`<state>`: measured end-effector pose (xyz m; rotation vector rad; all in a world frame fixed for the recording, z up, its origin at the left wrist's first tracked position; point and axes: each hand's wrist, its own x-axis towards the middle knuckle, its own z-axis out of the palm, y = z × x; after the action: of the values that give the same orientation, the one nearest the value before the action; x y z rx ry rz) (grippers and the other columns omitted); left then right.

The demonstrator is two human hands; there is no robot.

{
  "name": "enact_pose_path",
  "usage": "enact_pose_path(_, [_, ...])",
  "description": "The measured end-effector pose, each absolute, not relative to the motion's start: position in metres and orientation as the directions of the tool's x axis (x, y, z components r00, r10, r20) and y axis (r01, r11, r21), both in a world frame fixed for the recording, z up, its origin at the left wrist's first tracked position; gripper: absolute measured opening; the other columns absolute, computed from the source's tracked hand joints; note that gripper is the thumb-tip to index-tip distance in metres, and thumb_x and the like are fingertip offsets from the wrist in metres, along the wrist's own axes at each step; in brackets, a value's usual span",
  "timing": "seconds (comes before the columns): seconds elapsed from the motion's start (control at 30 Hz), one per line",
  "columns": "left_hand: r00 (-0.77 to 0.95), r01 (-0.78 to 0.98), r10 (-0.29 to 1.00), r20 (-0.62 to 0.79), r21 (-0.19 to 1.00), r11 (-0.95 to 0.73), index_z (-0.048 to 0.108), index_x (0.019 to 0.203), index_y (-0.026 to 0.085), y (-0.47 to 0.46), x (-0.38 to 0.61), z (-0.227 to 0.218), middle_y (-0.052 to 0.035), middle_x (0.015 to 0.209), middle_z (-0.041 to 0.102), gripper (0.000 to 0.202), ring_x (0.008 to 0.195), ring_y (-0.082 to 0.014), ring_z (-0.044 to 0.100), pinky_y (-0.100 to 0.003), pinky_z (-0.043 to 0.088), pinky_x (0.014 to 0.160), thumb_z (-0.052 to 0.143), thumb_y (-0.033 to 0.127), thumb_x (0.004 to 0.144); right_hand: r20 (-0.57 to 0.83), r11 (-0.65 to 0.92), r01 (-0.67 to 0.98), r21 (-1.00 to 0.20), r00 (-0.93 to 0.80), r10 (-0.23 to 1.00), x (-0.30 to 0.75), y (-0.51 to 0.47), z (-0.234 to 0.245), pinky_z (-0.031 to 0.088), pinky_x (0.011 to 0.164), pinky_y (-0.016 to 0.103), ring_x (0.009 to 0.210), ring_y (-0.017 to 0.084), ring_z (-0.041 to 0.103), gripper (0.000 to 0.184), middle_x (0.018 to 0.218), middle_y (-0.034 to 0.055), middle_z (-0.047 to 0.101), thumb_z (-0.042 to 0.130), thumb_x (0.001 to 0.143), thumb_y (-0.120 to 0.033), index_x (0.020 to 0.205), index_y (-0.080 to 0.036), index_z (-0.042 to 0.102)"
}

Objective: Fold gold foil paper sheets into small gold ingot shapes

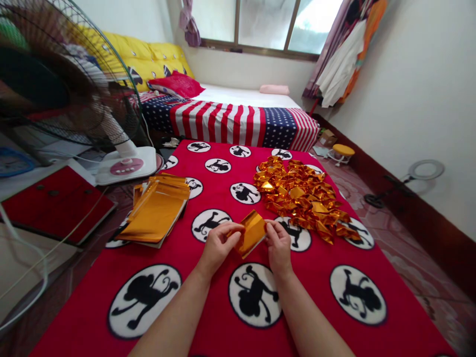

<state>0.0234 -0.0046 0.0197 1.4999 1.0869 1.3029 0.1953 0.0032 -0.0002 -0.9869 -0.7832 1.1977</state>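
Note:
Between my two hands is a small sheet of shiny gold foil paper [253, 232], partly curled or folded and raised above the red cloth. My left hand [220, 244] pinches its left side between thumb and fingers. At its right edge, my right hand [277, 243] grips with thumb and fingertips. A stack of flat gold foil sheets [154, 210] lies to the left, with pale edges showing underneath. To the right sits a heap of folded, crumpled-looking gold foil pieces [301, 193].
The red cloth [208, 317] with monkey circles covers the table. A fan [128, 161] stands at the left, beside a red-fronted cabinet [59, 203]. Beyond the table is a bed [238, 121]. On the floor at right are a yellow stool [342, 149] and a ring-light stand [375, 199].

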Motion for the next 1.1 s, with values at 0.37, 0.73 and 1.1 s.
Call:
enact_pose_path(0.37, [0.064,0.193,0.981,0.181,0.963,-0.19,0.069,0.09,0.016,-0.006,0.027,0.016,-0.0048,0.089,0.067,0.02,0.082,-0.0165,0.064,-0.025,0.049,0.075,0.073,0.028,0.074,-0.003,0.059,-0.359,-0.931,0.169,0.986,0.195,0.001,0.002,0.047,0.065,0.027,0.071,0.016,0.062,0.019,0.082,0.0012,0.069,0.07,0.078,-0.034,0.092,-0.023,0.068])
enact_pose_path(0.73, [-0.016,0.076,0.994,0.108,0.991,-0.107,0.07,0.088,0.016,-0.001,0.026,0.003,-0.0035,0.081,0.069,0.02,0.077,-0.015,0.064,-0.022,0.048,0.069,0.064,0.035,0.083,0.118,0.134,-0.286,-0.949,0.071,0.99,0.198,-0.001,0.001,0.048,0.078,0.029,0.089,0.019,0.062,0.024,0.097,0.0037,0.068,0.068,0.081,-0.03,0.105,-0.024,0.068])
enact_pose_path(1.1, [0.073,-0.011,0.995,0.066,0.998,-0.065,0.068,0.105,0.015,-0.003,0.022,0.012,-0.0085,0.095,0.069,0.039,0.081,-0.0185,0.064,-0.024,0.05,0.066,0.059,0.047,0.084,0.072,0.088,-0.085,-0.993,0.176,0.982,0.195,-0.001,0.004,0.046,0.066,0.027,0.071,0.017,0.06,0.013,0.076,0.0012,0.069,0.069,0.077,-0.033,0.08,-0.02,0.069])
